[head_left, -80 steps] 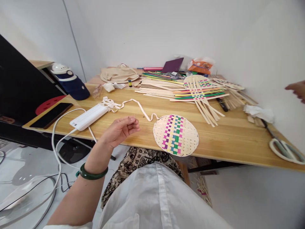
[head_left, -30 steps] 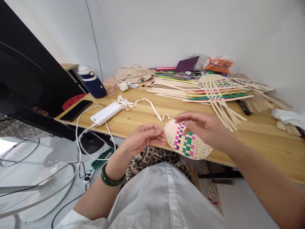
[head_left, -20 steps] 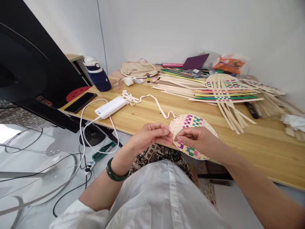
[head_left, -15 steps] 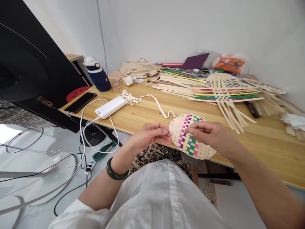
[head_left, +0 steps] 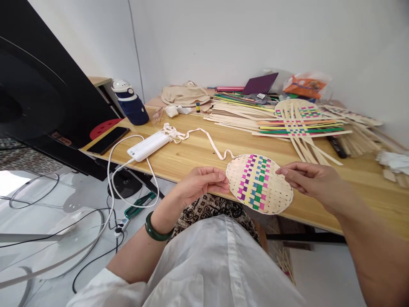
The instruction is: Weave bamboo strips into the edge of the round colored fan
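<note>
Lower centre: the left hand (head_left: pixel 202 184) pinches a thin sliver (head_left: pixel 223 183), the right hand (head_left: pixel 315 181) pinched closed, colourful woven oval (head_left: pixel 258 183) between.

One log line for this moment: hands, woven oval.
woven oval: at front edge of table; left hand: pinching something thin beside left rim; right hand: pinched near right rim, contents unclear

Around a woven oval (head_left: pixel 259 183) on the wooden table (head_left: pixel 198 150), the left hand (head_left: pixel 206 181) pinches a thin needle-like item (head_left: pixel 223 182) at nine o'clock, the right hand (head_left: pixel 311 180) holds its fingertips together by the rim at two, and a white ribbon (head_left: pixel 212 142) trails between ten and eleven.
</note>
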Action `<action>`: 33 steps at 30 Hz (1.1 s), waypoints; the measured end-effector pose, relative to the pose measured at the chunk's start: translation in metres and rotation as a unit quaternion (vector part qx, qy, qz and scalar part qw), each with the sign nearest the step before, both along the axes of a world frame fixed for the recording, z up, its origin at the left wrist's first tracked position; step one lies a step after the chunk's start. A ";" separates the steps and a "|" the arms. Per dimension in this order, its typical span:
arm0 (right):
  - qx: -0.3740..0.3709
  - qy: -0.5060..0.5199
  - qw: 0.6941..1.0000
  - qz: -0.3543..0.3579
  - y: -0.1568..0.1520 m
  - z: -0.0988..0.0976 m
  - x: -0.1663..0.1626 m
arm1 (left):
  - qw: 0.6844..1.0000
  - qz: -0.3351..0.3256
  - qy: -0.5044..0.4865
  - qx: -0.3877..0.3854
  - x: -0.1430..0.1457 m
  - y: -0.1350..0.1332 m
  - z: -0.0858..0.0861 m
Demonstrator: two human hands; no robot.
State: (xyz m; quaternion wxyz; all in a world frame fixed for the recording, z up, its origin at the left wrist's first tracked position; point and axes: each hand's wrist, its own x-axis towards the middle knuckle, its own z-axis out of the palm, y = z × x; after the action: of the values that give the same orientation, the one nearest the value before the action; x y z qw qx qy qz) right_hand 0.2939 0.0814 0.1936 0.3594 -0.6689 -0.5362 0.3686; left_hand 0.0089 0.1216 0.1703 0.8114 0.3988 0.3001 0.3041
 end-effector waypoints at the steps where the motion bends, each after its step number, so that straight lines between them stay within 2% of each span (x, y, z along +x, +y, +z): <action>1: -0.008 -0.026 1.000 0.009 0.000 -0.002 0.001 | 1.000 -0.002 0.001 0.002 0.001 0.000 0.000; 3: 0.001 -0.090 0.995 0.036 -0.001 -0.005 0.004 | 1.000 -0.004 0.002 0.007 0.004 0.000 0.001; 4: 0.032 -0.128 0.990 0.045 -0.001 -0.005 0.004 | 1.000 -0.003 0.003 0.008 0.005 -0.001 0.001; 8: 0.264 -0.243 0.934 0.001 -0.009 0.001 -0.007 | 1.000 -0.005 0.010 -0.001 0.009 -0.004 0.002; 10: 0.307 -0.208 0.929 -0.007 -0.015 0.007 -0.021 | 1.000 -0.006 0.015 -0.004 0.010 -0.006 0.002; 12: 0.281 -0.126 0.951 0.022 -0.021 0.010 -0.039 | 1.000 -0.007 0.020 0.002 0.012 -0.008 0.003; 16: 0.140 0.006 0.988 0.069 -0.026 0.004 -0.072 | 0.999 -0.023 0.023 0.013 0.013 -0.012 0.003; 19: 0.047 0.090 0.988 0.113 -0.024 -0.007 -0.086 | 0.999 -0.033 0.028 0.013 0.012 -0.014 0.004; 23: -0.019 0.149 0.976 0.157 -0.023 -0.016 -0.091 | 0.999 -0.031 0.033 0.012 0.011 -0.016 0.005; 26: -0.035 0.134 0.977 0.160 -0.024 -0.018 -0.090 | 0.999 -0.032 0.035 0.004 0.011 -0.017 0.004; 30: 0.016 0.083 0.988 0.131 -0.026 -0.020 -0.089 | 0.999 -0.033 0.031 -0.008 0.013 -0.018 0.001; 33: 0.032 0.089 0.989 0.110 -0.026 -0.021 -0.089 | 0.999 -0.034 0.033 -0.010 0.014 -0.017 -0.001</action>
State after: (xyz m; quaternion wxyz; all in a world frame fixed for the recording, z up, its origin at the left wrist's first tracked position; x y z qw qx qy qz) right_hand 0.2045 0.0552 0.1729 0.3837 -0.5584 -0.5841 0.4470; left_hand 0.0228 0.1042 0.1693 0.8147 0.4109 0.3163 0.2598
